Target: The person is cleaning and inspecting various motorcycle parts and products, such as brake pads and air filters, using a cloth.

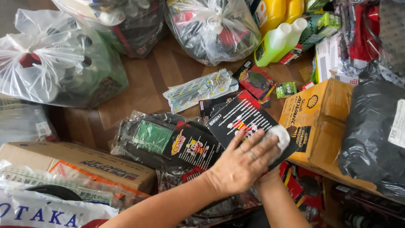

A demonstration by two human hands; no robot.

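My left hand (pixel 242 162), with a ring on one finger, presses a small white cloth (pixel 280 136) against a flat black printed packet (pixel 240 116). The packet is tilted up above the pile. My right forearm (pixel 279 202) rises from the bottom edge and my right hand (pixel 270 175) goes under the packet's lower edge. It seems to hold the packet from behind, with its fingers hidden by the packet and my left hand.
A clear-wrapped part with a green filter (pixel 154 137) lies to the left of the packet. A yellow cardboard box (pixel 325 114) and a black plastic bag (pixel 373 135) stand at the right. Tied clear bags (pixel 55 59), green bottles (pixel 276 42) and a brown carton (pixel 84 162) ring the wooden floor (pixel 147 80).
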